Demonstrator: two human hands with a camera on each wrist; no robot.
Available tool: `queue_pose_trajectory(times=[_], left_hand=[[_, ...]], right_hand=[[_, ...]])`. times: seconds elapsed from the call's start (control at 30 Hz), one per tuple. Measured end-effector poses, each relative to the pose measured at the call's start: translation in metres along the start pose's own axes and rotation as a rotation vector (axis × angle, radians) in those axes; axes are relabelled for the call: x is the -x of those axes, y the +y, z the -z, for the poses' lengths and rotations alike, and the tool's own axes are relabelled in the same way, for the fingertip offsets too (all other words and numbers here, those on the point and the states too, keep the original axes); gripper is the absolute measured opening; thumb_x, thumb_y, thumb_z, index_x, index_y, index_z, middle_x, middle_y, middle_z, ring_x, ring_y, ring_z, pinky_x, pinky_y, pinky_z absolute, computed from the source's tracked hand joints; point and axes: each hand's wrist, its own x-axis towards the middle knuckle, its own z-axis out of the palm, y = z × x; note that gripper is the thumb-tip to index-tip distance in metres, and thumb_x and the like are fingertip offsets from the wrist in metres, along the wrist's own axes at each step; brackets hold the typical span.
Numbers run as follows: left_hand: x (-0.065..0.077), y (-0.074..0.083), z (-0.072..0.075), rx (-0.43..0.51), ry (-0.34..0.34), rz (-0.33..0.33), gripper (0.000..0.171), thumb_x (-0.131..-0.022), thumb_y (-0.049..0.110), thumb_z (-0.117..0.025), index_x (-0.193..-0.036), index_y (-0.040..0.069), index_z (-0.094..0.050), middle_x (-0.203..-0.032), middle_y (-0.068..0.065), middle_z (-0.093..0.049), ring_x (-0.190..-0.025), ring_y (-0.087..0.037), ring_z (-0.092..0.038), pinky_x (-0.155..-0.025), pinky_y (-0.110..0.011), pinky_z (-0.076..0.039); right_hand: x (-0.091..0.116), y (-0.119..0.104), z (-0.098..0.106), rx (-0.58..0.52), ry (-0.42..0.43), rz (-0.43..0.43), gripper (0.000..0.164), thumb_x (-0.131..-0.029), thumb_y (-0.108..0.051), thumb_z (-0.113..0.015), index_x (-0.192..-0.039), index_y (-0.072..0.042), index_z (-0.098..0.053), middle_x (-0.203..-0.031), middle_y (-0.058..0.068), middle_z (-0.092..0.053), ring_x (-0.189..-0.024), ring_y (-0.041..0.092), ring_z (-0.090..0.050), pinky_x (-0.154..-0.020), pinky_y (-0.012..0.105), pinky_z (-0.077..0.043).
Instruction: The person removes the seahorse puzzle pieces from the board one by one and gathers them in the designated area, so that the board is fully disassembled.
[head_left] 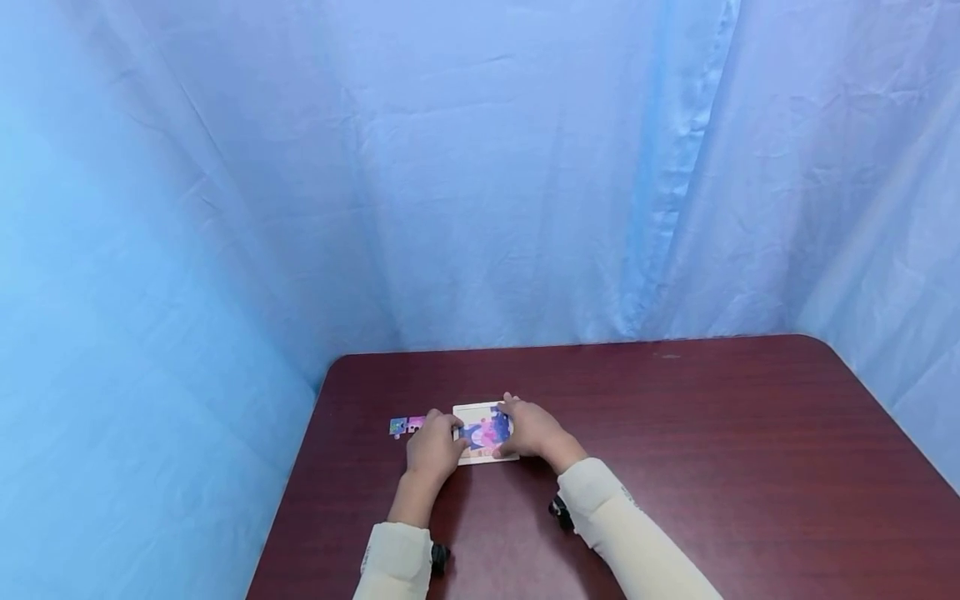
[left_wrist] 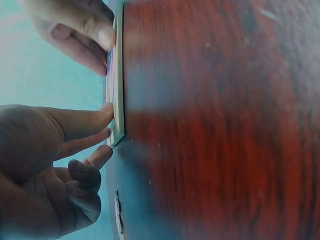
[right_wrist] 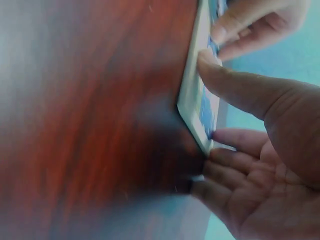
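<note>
A small jigsaw puzzle board point(head_left: 472, 410) with a pale raised rim lies flat on the table, holding pink, purple and blue pieces point(head_left: 486, 432). My left hand point(head_left: 433, 444) holds its left side, thumb and index finger at the rim. In the left wrist view, the other fingers of that hand point(left_wrist: 45, 150) bend beside the board's corner. From the right, my right hand point(head_left: 531, 429) grips the board, its thumb near the front rim and its fingers around the right side. The right wrist view shows that thumb point(right_wrist: 215, 72) laid over the rim.
Loose puzzle pieces point(head_left: 398, 427) lie on the table left of the board, partly covered by my left hand. The dark red wooden table point(head_left: 675, 433) extends to the right. Pale blue curtains point(head_left: 487, 183) hang behind it and on both sides.
</note>
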Motion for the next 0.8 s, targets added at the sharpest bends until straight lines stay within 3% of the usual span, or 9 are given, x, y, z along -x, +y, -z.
queue_pose_trajectory(times=[0.17,0.37,0.57,0.67,0.8], left_hand=[[-0.001,-0.001,-0.001,-0.006,-0.006,0.021,0.028,-0.087,0.023,-0.087,-0.111,0.01,-0.081,-0.107,-0.01,-0.069,-0.097,-0.029,-0.074,-0.082,-0.052,-0.06],[-0.002,0.001,0.001,-0.023,-0.017,0.006,0.029,-0.088,0.023,-0.086,-0.113,0.01,-0.08,-0.109,-0.01,-0.069,-0.098,-0.03,-0.074,-0.083,-0.052,-0.06],[-0.001,0.004,0.001,-0.071,-0.019,0.01,0.029,-0.09,0.023,-0.085,-0.115,0.01,-0.079,-0.112,-0.012,-0.069,-0.101,-0.032,-0.073,-0.084,-0.052,-0.06],[0.0,0.006,-0.001,-0.092,0.002,-0.02,0.029,-0.089,0.019,-0.084,-0.115,0.008,-0.079,-0.112,-0.014,-0.069,-0.101,-0.033,-0.072,-0.083,-0.052,-0.06],[0.002,0.011,-0.005,-0.09,0.034,-0.113,0.03,-0.087,0.014,-0.084,-0.115,0.005,-0.079,-0.116,-0.016,-0.069,-0.107,-0.034,-0.068,-0.089,-0.052,-0.058]], right_hand=[[0.0,0.004,0.007,0.023,-0.027,0.004,0.092,-0.079,-0.027,-0.095,-0.154,0.002,-0.051,-0.168,0.021,-0.041,-0.157,0.038,-0.039,-0.125,0.051,-0.038],[0.004,0.009,0.007,0.116,-0.001,-0.066,0.092,-0.077,-0.043,-0.094,-0.155,-0.013,-0.054,-0.171,0.017,-0.038,-0.16,0.049,-0.026,-0.123,0.071,-0.029],[0.006,0.014,0.004,0.101,-0.012,-0.094,0.093,-0.08,-0.049,-0.09,-0.159,-0.023,-0.049,-0.175,0.011,-0.03,-0.162,0.054,-0.014,-0.116,0.085,-0.019],[0.007,0.015,0.004,0.11,-0.02,-0.1,0.093,-0.08,-0.05,-0.09,-0.16,-0.025,-0.048,-0.176,0.009,-0.029,-0.162,0.052,-0.013,-0.114,0.087,-0.018],[0.009,0.015,0.005,0.113,-0.03,-0.104,0.094,-0.081,-0.051,-0.089,-0.161,-0.026,-0.046,-0.176,0.007,-0.028,-0.163,0.051,-0.012,-0.112,0.089,-0.015]])
